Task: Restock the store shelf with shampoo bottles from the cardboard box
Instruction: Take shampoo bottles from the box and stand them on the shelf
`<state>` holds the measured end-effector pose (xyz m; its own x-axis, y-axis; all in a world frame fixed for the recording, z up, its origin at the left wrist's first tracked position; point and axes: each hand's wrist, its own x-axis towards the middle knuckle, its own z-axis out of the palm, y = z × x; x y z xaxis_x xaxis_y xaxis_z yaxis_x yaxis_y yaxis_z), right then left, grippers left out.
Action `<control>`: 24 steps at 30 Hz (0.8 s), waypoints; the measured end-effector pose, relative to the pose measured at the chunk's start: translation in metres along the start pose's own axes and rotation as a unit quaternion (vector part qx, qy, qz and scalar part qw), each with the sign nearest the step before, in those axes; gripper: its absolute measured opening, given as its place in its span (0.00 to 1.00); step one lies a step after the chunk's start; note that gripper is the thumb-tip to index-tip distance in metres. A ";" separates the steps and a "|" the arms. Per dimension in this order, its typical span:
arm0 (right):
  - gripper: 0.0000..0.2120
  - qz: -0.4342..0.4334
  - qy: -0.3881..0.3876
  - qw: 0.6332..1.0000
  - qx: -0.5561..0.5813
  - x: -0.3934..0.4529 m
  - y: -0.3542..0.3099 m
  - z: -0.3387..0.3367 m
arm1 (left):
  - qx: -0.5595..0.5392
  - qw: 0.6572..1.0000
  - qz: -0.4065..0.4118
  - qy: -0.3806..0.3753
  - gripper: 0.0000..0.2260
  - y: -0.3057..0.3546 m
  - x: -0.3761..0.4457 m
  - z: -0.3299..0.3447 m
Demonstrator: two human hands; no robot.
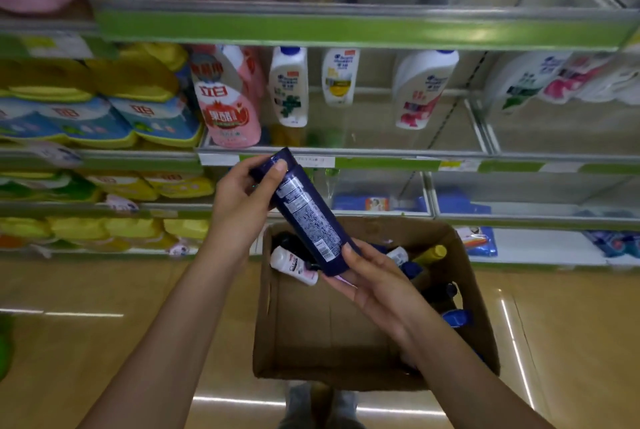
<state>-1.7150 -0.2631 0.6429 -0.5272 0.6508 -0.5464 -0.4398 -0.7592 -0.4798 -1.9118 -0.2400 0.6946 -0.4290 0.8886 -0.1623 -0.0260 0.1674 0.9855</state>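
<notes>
Shampoo bottle point(304, 210), dark blue and lying slanted across the centre of the frame, is being held at both ends above the cardboard box point(474, 290) in the lower centre of the head view. The left hand point(242, 200) is curling its fingers and thumb round the upper, cap end, just below the edge of the middle shelf point(346, 160); the right hand point(374, 276) is cupping the lower end, fingers wrapping under the base and thumb pressing on the printed back label. Both forearms are reaching up from the bottom corners of the frame and meeting at the bottle. To do this step well, it seems wise to turn the bottle so the front label faces outward, bring it upright, then pass it to one hand and set it in the open stretch of shelf at centre right, beside the white bottles point(289, 85), without knocking them. More bottles point(294, 267) are lying loose in the box, waiting.
</notes>
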 end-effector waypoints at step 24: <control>0.27 -0.198 -0.070 0.912 -0.352 -0.025 -0.039 0.105 | -0.031 0.987 0.155 -0.004 0.04 0.123 -0.009 0.000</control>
<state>-1.7616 -0.2508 0.7474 -0.5374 0.8271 -0.1650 -0.0652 -0.2358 -0.9696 -1.9110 -0.2272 0.8177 -0.4187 0.8959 0.1484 0.0506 -0.1401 0.9888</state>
